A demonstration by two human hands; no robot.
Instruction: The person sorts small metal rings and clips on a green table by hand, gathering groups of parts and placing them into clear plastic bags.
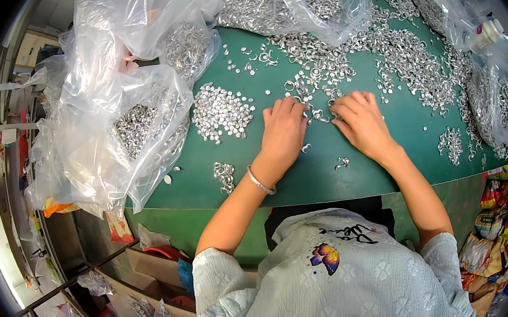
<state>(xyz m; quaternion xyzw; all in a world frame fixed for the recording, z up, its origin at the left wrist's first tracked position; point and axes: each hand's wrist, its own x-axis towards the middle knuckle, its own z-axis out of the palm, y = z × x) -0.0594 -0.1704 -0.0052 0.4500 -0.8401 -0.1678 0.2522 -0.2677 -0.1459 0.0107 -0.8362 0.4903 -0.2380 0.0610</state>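
Observation:
My left hand [283, 132], with a bracelet on its wrist, rests on the green tabletop [305, 175] with fingers curled at a small silver metal piece [306, 114]. Across a narrow gap, my right hand [363, 123] is bent inward, its fingertips closed at another silver piece [331, 103]. Between the two hands lie several shiny curved pieces [319, 116], ring- or hook-like; their exact kind is too small to tell. A single curved piece [306, 148] lies beside my left hand, and a small cluster [342, 163] sits nearer the table's front edge.
Left of my hands is a heap of small whitish-silver pieces [221, 111], with a smaller pile [224, 176] below. Clear plastic bags of metal parts [151, 123] crowd the left. A wide spread of silver parts [408, 65] covers the right, near another filled bag [495, 99].

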